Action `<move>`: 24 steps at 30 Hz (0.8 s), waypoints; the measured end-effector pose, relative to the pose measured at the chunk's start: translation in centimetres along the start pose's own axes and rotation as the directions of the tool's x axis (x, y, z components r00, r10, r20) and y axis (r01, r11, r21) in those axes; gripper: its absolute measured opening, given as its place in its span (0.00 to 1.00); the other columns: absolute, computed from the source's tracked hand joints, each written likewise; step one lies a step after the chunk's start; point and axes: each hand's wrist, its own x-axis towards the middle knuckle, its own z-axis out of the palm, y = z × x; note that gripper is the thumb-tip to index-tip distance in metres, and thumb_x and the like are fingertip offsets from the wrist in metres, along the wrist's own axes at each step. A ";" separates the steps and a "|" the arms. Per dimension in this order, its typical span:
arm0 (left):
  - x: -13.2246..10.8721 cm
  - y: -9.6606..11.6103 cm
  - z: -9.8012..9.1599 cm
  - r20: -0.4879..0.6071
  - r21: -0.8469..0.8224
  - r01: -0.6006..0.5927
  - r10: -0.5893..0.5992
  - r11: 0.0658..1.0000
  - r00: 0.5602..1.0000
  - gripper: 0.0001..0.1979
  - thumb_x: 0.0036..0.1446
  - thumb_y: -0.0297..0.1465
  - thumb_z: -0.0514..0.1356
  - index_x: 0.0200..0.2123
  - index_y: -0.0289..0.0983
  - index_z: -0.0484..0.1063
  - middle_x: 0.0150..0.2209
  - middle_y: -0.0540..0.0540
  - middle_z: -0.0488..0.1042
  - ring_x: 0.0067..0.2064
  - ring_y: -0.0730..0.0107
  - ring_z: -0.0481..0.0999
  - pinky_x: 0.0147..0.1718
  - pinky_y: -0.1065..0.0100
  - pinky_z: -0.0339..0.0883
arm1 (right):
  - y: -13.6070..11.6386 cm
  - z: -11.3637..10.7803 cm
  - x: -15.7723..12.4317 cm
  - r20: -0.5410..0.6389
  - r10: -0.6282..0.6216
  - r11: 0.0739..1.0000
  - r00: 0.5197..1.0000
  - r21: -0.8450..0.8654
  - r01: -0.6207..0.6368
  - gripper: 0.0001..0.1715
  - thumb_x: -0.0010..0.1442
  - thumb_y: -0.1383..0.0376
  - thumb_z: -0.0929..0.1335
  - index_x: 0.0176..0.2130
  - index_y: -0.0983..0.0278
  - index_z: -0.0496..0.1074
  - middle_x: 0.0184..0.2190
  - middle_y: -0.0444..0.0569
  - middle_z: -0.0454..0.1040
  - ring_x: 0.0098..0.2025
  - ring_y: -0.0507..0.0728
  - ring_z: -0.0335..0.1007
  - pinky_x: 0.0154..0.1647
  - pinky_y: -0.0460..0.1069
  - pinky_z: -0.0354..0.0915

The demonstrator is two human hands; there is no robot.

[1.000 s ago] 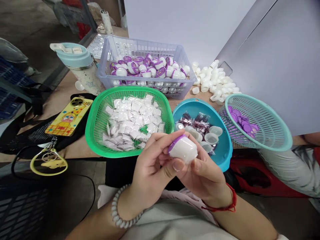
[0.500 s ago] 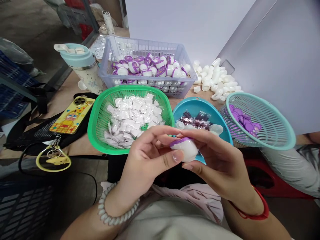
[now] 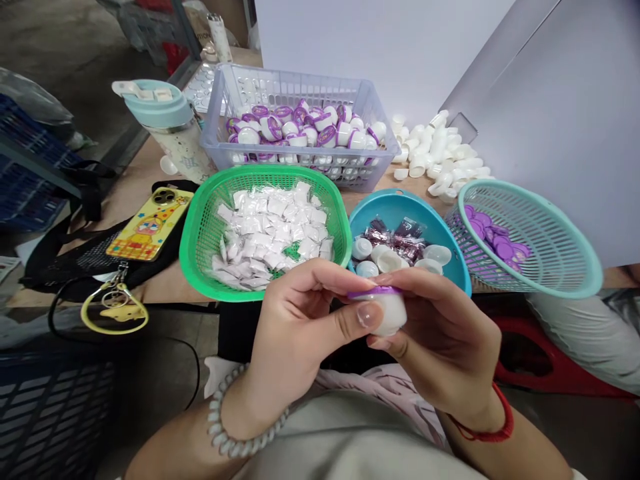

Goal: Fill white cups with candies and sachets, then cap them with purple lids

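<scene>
A small white capsule with a purple lid (image 3: 393, 313) is held between both hands, in front of the baskets. My left hand (image 3: 310, 320) grips it from the left, thumb on the white body and fingers at the lid. From the right, my right hand (image 3: 445, 327) closes on it with fingertips on the lid and thumb below. Just beyond, a blue bowl (image 3: 457, 267) carries white cups and dark red sachets (image 3: 410, 237). The green basket (image 3: 187, 247) to the left contains many white packets (image 3: 275, 220).
Finished-looking capsules fill a translucent crate (image 3: 300, 157) at the back. White cups (image 3: 430, 150) lie piled right of it. A pale teal basket (image 3: 565, 247) holds purple lids (image 3: 500, 243). A tumbler (image 3: 173, 127) and a yellow-cased phone (image 3: 147, 227) are on the left.
The capsule has turned more upright, its purple lid now on top. Both hands have shifted slightly right and down in view, still holding it. The whole view has moved a little.
</scene>
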 end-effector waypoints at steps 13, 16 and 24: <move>0.0 -0.5 -0.2 0.073 0.204 -0.246 0.235 0.948 0.969 0.07 0.53 0.32 0.79 0.34 0.43 0.86 0.31 0.50 0.83 0.32 0.76 0.80 0.32 0.77 0.77 | -0.2 0.3 -0.3 -0.026 -0.038 0.999 0.999 -0.032 0.037 0.26 0.64 0.71 0.77 0.60 0.59 0.77 0.45 0.50 0.82 0.45 0.58 0.78 0.44 0.50 0.75; 0.1 -1.2 -0.7 0.130 0.278 -0.348 0.324 0.895 0.937 0.12 0.53 0.37 0.79 0.41 0.44 0.85 0.35 0.48 0.83 0.36 0.70 0.82 0.36 0.71 0.79 | -0.1 0.1 -0.2 -0.047 -0.057 0.998 0.997 -0.002 0.057 0.24 0.65 0.70 0.77 0.59 0.60 0.77 0.46 0.51 0.83 0.48 0.59 0.80 0.47 0.51 0.78; -0.2 -3.0 -1.8 0.309 0.412 -0.568 0.478 0.712 0.822 0.22 0.58 0.41 0.74 0.55 0.44 0.81 0.47 0.45 0.80 0.51 0.61 0.78 0.55 0.63 0.74 | 0.3 -0.3 -0.6 -0.139 -0.146 0.989 0.979 0.009 0.148 0.26 0.60 0.61 0.81 0.56 0.59 0.79 0.44 0.50 0.82 0.46 0.59 0.80 0.49 0.54 0.79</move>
